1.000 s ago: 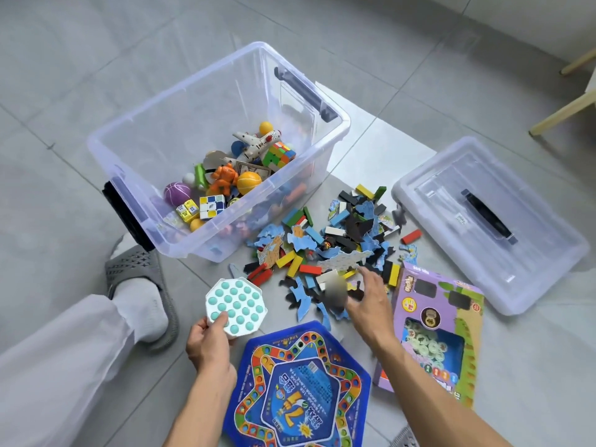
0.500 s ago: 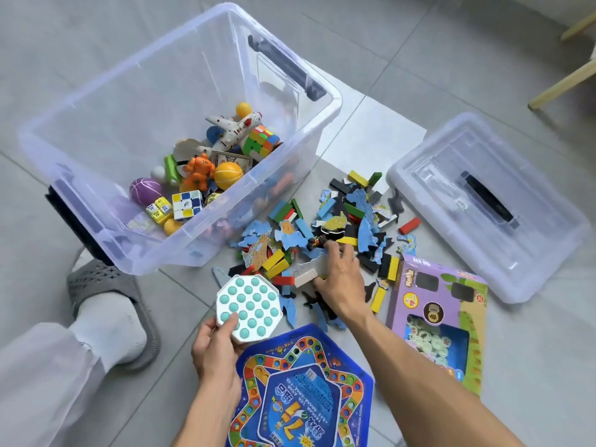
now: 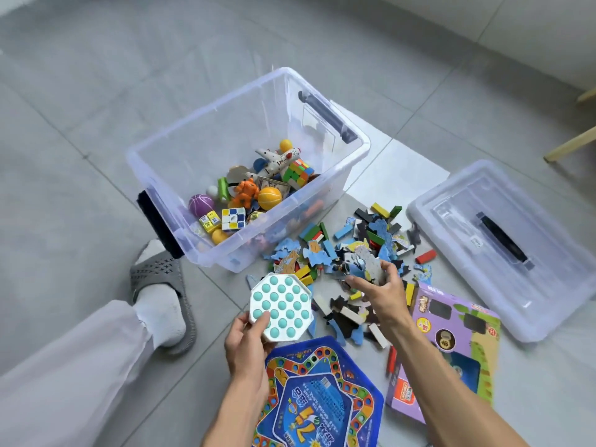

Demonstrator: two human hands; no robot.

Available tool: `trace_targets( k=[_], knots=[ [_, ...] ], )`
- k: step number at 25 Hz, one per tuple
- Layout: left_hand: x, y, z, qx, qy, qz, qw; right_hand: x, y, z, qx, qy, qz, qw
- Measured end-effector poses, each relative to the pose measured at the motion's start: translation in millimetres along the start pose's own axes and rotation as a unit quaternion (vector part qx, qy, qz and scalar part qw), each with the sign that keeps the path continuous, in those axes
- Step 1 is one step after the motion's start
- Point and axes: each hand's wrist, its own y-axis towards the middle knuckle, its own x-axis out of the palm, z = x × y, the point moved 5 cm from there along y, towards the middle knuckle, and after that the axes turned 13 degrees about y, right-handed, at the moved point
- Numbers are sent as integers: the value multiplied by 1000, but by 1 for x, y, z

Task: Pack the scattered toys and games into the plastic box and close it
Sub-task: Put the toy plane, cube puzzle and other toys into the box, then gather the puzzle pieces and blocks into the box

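The plastic box (image 3: 206,150) stands open on the tiled floor (image 3: 80,108), its bottom partly covered with small toys: two balls patterned like basketballs, one purple and one orange, two cube puzzles, a toy plane, an orange figure and a few things too jumbled to count. Just beside its near right wall lies the pile of puzzle pieces and coloured blocks (image 3: 351,250), far too many and too overlapped to number. The right hand (image 3: 379,288) hovers over that pile with its fingers curled round a small clutch of flat puzzle pieces (image 3: 371,264); how many it holds I cannot tell. The left hand (image 3: 246,333) grips one octagonal pop toy (image 3: 280,306) by its near edge, thumb on top. Nearer the person lie one blue game board (image 3: 322,398) and one purple game carton (image 3: 451,343); the single lid (image 3: 503,246) rests well apart to the right. The likely trouble, I judge, is the loose handful: thin pieces held in a bunch could slip out on the way over the rim and scatter again, and the board may need laying flat to let the lid shut
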Motion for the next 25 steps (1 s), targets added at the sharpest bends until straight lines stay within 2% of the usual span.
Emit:
trace_targets(
  k=[4,8,10,12,14,17,19,21,22,23,25],
  knots=[
    [-1,-48,60,97,-72,-46,992,44,-49,-59,-55,79,-33,995],
    [-13,-82,148,174,-154,-51,971,115,-65,-143,-91,47,-109,989],
    [-8,-77,194,183,-140,-89,969,153,-60,-179,-44,33,-146,988],
    [0,-70,223,154,-79,-150,973,179,-59,-204,-1,23,-168,986],
    [2,-61,222,123,-9,-154,980,176,-57,-207,-28,-42,-126,991],
    [-2,-49,175,135,6,-114,984,129,-60,-171,-125,-85,-78,985],
    [1,-40,119,107,45,-97,989,71,-64,-100,-76,-70,-35,994],
    [7,-26,55,59,167,-93,980,6,-71,-15,29,-81,57,995],
    [11,-18,26,52,252,-104,961,-22,-75,20,58,-126,88,986],
    [15,-11,0,59,335,-114,933,-41,-77,49,74,-186,84,976],
    [19,0,-38,96,486,-121,860,-51,-85,89,98,-306,1,947]
  ],
)
